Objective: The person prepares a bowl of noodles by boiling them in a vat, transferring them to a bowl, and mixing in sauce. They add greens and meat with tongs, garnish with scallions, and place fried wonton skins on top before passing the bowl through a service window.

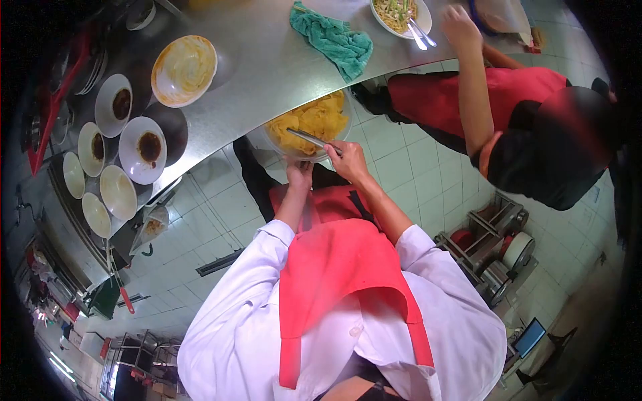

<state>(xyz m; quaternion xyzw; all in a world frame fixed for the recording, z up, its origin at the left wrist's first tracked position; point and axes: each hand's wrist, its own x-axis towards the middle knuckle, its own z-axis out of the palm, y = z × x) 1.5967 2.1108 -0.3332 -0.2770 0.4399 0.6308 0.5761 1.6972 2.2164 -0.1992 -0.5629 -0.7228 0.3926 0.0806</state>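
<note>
My left hand grips the near side of a clear round container, its fingers partly hidden beneath the rim. Thin yellow-orange pieces of food, folded and piled, fill that container at the edge of the counter. Closed around metal tongs is my right hand; the tips of the tongs reach into the food.
A steel counter holds a green cloth, a sauce-smeared bowl and several bowls with dark sauce. At right, a co-worker in a red apron reaches near a noodle bowl. A machine stands on the tiled floor.
</note>
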